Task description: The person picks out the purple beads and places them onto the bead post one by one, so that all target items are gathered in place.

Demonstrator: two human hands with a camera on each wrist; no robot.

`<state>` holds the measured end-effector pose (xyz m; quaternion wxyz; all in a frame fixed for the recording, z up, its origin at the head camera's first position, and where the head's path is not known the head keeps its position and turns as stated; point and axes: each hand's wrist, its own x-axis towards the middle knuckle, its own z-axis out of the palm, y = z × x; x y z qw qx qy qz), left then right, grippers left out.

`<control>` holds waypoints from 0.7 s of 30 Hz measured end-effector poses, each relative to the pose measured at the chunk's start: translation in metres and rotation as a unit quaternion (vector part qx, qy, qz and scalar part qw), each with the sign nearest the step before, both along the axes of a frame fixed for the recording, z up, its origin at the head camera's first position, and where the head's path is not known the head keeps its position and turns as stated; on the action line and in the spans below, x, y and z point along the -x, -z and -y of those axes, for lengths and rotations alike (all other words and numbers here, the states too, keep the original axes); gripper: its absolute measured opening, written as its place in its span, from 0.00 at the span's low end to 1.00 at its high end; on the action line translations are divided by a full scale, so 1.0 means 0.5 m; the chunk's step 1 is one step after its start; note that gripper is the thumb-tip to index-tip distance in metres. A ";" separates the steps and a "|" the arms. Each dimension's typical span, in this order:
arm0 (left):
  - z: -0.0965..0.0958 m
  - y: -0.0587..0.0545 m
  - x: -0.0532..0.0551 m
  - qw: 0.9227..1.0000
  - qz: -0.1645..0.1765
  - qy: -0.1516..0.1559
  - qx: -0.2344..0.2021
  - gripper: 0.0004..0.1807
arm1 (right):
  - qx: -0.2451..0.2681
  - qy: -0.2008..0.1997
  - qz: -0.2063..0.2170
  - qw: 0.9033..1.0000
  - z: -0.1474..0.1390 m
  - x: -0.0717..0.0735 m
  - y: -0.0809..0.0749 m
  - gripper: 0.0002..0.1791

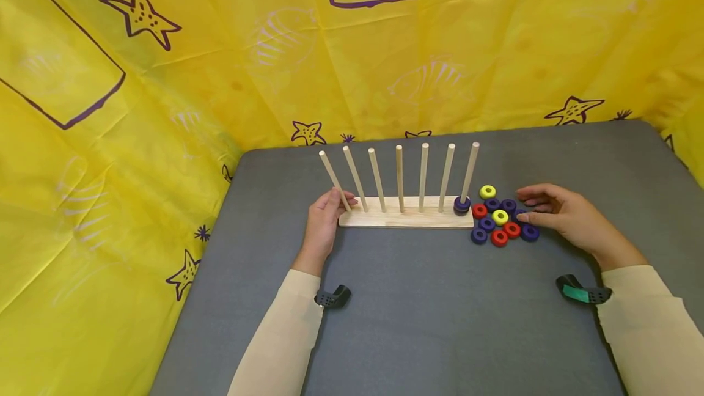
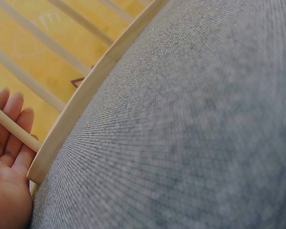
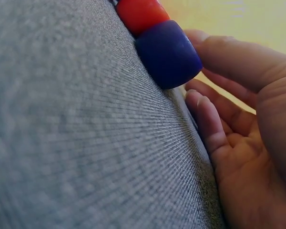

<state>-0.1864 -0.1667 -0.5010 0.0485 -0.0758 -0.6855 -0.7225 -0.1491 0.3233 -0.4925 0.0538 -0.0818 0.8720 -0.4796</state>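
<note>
A wooden peg stand [image 1: 407, 219] with a row of upright pegs sits on the table. My left hand [image 1: 324, 219] is at its left end, with loosely extended fingers [image 2: 12, 112] passing behind the leftmost peg [image 2: 14, 128]. Dark blue rings [image 1: 462, 205] sit at the foot of the rightmost peg [image 1: 470, 170]. To the right of the stand lies a cluster of red, yellow and blue rings. My right hand [image 1: 572, 219] reaches its right side, thumb and fingers apart, thumb tip close to a blue ring [image 1: 519, 216]. In the right wrist view, a blue ring [image 3: 169, 55] partly hides the thumb tip.
The grey table [image 1: 429, 310] extends around the stand and the rings. A yellow patterned cloth [image 1: 363, 72] hangs behind and at the left. Wrist straps [image 1: 332, 296] with small dark devices are worn on both forearms.
</note>
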 end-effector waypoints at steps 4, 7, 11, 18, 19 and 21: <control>0.000 0.001 0.001 1.000 -0.002 -0.001 0.001 0.28 | -0.013 0.014 -0.016 1.000 -0.002 0.001 -0.002 0.22; 0.000 0.000 0.001 1.000 -0.002 0.000 0.001 0.27 | -0.023 0.024 -0.027 0.999 -0.003 0.000 -0.002 0.20; -0.001 -0.001 0.001 1.000 0.000 -0.002 0.002 0.27 | -0.037 0.033 -0.039 0.998 -0.004 -0.001 -0.002 0.18; -0.002 -0.001 0.001 1.000 0.001 -0.004 0.004 0.26 | -0.049 0.049 -0.048 0.996 -0.005 -0.001 -0.001 0.17; -0.002 -0.001 0.000 1.000 0.001 -0.004 0.003 0.26 | -0.050 0.051 -0.049 0.996 -0.005 -0.001 -0.001 0.16; -0.002 0.000 0.000 1.000 0.001 -0.004 0.002 0.26 | -0.053 0.055 -0.052 0.996 -0.004 -0.001 -0.001 0.16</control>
